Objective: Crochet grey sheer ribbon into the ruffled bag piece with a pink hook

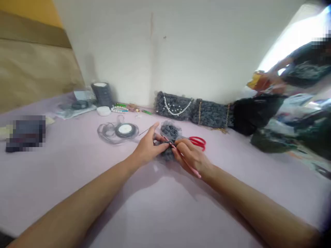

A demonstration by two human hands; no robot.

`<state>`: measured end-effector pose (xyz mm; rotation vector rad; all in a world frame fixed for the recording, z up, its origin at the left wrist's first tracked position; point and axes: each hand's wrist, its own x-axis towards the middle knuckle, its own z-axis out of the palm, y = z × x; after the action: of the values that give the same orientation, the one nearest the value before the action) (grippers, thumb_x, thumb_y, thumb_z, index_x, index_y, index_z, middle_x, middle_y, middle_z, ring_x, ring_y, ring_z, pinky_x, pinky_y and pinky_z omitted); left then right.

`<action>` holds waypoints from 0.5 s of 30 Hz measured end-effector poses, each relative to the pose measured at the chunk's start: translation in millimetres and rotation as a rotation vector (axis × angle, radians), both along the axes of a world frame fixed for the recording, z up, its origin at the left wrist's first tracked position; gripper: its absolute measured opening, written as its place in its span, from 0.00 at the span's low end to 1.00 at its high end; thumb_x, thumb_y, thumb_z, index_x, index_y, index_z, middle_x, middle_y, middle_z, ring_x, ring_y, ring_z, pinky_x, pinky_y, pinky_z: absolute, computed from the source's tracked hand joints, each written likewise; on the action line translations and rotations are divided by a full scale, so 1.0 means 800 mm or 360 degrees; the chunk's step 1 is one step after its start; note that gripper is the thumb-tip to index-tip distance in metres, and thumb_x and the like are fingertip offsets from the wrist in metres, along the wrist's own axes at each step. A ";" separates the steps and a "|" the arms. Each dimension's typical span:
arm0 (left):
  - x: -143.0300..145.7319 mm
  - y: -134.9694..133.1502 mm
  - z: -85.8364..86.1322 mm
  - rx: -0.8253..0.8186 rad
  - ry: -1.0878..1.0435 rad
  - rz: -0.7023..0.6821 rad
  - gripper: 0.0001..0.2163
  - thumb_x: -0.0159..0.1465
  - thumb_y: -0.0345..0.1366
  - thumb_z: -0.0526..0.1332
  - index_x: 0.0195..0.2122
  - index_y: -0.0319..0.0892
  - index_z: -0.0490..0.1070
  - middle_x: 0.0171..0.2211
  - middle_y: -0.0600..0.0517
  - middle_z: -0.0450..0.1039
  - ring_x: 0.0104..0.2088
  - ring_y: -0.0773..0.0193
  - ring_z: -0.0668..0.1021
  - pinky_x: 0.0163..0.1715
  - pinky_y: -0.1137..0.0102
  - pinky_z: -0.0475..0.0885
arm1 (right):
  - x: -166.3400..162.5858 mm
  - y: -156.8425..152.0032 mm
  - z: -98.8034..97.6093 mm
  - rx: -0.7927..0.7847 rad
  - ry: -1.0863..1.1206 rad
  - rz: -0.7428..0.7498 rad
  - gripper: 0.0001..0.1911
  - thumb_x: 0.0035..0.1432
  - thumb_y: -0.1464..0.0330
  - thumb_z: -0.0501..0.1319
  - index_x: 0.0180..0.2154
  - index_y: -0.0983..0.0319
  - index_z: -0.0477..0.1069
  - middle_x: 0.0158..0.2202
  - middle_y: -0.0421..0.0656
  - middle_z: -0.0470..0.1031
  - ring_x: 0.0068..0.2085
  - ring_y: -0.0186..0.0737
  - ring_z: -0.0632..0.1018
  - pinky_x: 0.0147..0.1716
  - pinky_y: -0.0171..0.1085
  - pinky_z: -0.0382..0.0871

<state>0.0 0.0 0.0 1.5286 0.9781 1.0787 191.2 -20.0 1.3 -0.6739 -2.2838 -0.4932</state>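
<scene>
My left hand [148, 147] pinches a small grey crocheted piece [165, 155] on the pale lilac table [77, 172], with the forefinger stretched up. My right hand [190, 156] is closed round a pink crochet hook [187, 163], whose tip meets the grey piece between both hands. Just behind the hands lies a bundle of grey ribbon yarn [170, 131] in clear wrap. A thin strand runs from my left forefinger toward a spool of grey ribbon [125, 130].
Red-handled scissors [198, 142] lie right of the hands. Two finished grey bags [191, 108] with pearl and gold chains lean on the wall, with a black bag [253, 115] beside them. Bead strings [119, 109], a dark ribbon roll [102, 93] sit at back left. Another person [297, 72] stands at right.
</scene>
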 end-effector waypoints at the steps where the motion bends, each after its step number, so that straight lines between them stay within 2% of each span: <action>1: 0.003 -0.002 -0.001 -0.0012 -0.0069 -0.0014 0.44 0.56 0.34 0.68 0.70 0.35 0.45 0.36 0.50 0.73 0.40 0.61 0.75 0.41 0.67 0.67 | 0.001 -0.001 0.000 0.0001 -0.0003 -0.0004 0.08 0.67 0.74 0.54 0.33 0.59 0.59 0.31 0.45 0.71 0.33 0.38 0.76 0.31 0.35 0.75; 4: 0.012 -0.008 -0.003 -0.0132 -0.0332 -0.0017 0.44 0.54 0.32 0.69 0.69 0.37 0.47 0.34 0.53 0.73 0.37 0.64 0.75 0.39 0.69 0.67 | 0.004 -0.004 0.000 0.0005 0.0003 -0.0017 0.09 0.67 0.74 0.55 0.33 0.59 0.60 0.31 0.44 0.71 0.34 0.39 0.76 0.31 0.35 0.75; 6: 0.020 -0.014 -0.002 -0.0286 -0.0579 0.0015 0.42 0.53 0.31 0.69 0.67 0.39 0.50 0.31 0.56 0.71 0.31 0.68 0.74 0.33 0.72 0.66 | 0.004 -0.004 -0.001 0.0018 0.0024 -0.0027 0.09 0.67 0.74 0.55 0.33 0.59 0.60 0.31 0.44 0.70 0.34 0.38 0.76 0.31 0.35 0.74; 9: 0.027 -0.021 0.000 -0.0615 -0.0857 0.0049 0.35 0.51 0.29 0.70 0.60 0.41 0.59 0.28 0.58 0.70 0.25 0.73 0.69 0.23 0.76 0.59 | 0.004 -0.004 -0.004 -0.0010 0.0045 -0.0059 0.09 0.67 0.73 0.54 0.32 0.59 0.60 0.32 0.45 0.70 0.33 0.38 0.74 0.28 0.34 0.72; 12: 0.022 -0.020 0.003 -0.0867 -0.0974 -0.0086 0.24 0.50 0.26 0.70 0.47 0.40 0.68 0.28 0.57 0.70 0.25 0.74 0.70 0.19 0.77 0.54 | 0.005 -0.001 -0.006 -0.0039 0.0062 -0.0032 0.09 0.67 0.73 0.54 0.32 0.59 0.61 0.33 0.46 0.71 0.32 0.37 0.74 0.28 0.34 0.72; 15: 0.008 -0.012 0.004 -0.0981 -0.0953 -0.0281 0.23 0.50 0.24 0.70 0.48 0.41 0.69 0.31 0.56 0.71 0.23 0.75 0.69 0.18 0.78 0.54 | 0.009 0.002 -0.002 -0.0051 0.0059 0.0139 0.08 0.67 0.73 0.56 0.33 0.60 0.61 0.33 0.46 0.71 0.34 0.38 0.75 0.30 0.34 0.73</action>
<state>6.5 -9.4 2.9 0.7088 0.6484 0.9106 198.3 -18.5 -0.3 -0.5908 -2.2796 -0.4005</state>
